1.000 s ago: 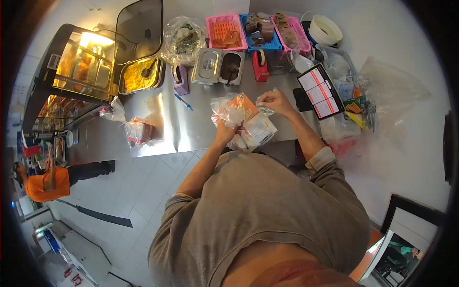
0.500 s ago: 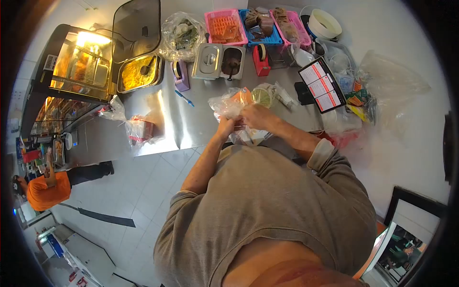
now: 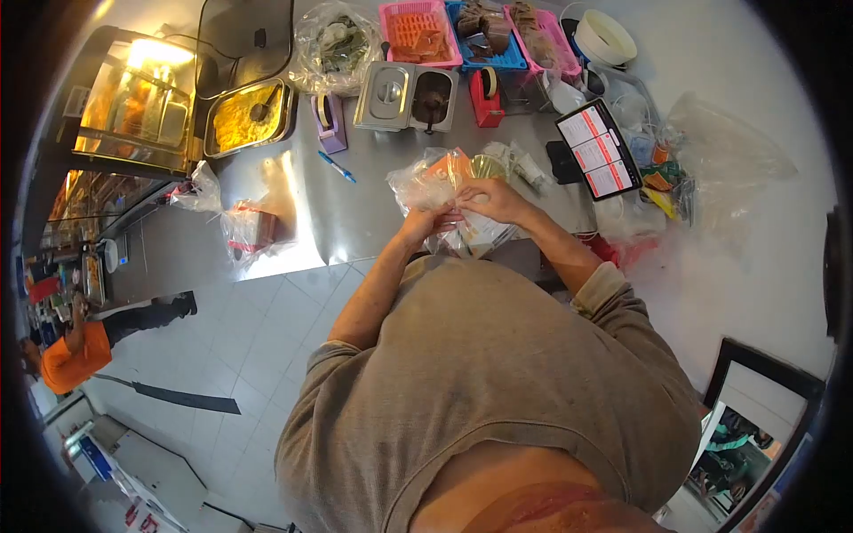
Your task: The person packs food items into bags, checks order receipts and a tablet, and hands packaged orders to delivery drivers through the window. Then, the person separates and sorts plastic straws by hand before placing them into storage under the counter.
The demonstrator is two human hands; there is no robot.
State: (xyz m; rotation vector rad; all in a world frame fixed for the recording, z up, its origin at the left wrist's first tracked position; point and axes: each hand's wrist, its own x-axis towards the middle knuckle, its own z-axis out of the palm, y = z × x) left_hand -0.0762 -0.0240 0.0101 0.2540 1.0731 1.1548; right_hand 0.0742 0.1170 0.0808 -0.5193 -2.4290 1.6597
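Observation:
Close to my body, at the front edge of the steel counter, lies a clear plastic bag with an orange packet and paler items inside. My left hand is closed on the bag's gathered plastic. Fingers pinched, my right hand grips the same plastic just to the right, the two hands nearly touching. Behind my right hand sits a round, greenish, clear-topped container. Small clear-wrapped pieces lie to its right.
A tablet stands at the right. Behind are a red tape dispenser, a purple tape dispenser, steel pans and a pink basket. Another wrapped red box lies left, near a heated cabinet. A person in orange stands far left.
My hands have drawn closer together on the bag's plastic, the right one turning with its fingers pinched. The view has shifted slightly.

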